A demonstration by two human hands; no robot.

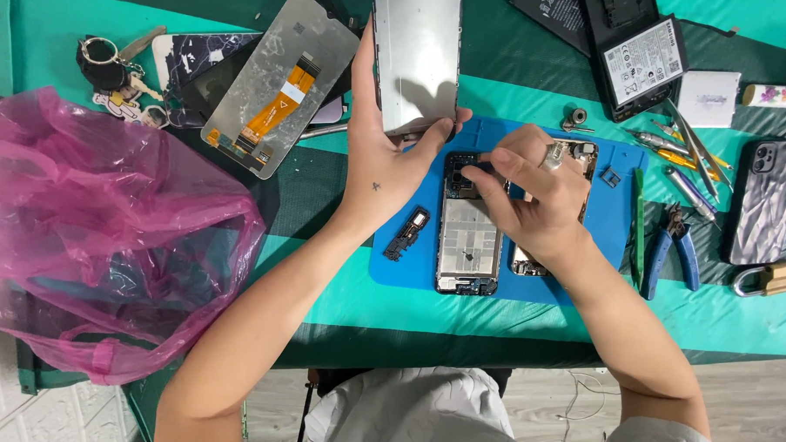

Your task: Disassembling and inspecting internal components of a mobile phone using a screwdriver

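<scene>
My left hand grips the lower edge of a silver phone screen panel and holds it upright, tilted away from an opened phone frame that lies on a blue work mat. My right hand, with a ring on one finger, rests over the top of the frame, its fingertips pinched at the frame's upper edge near the panel's base. What they pinch is too small to tell. A second opened phone lies partly hidden under my right hand. A small black part sits on the mat to the left.
A pink plastic bag fills the left. Another screen panel with an orange flex cable and keys lie at the back left. Right: batteries, tweezers and tools, blue-handled pliers, a phone in a case, a padlock.
</scene>
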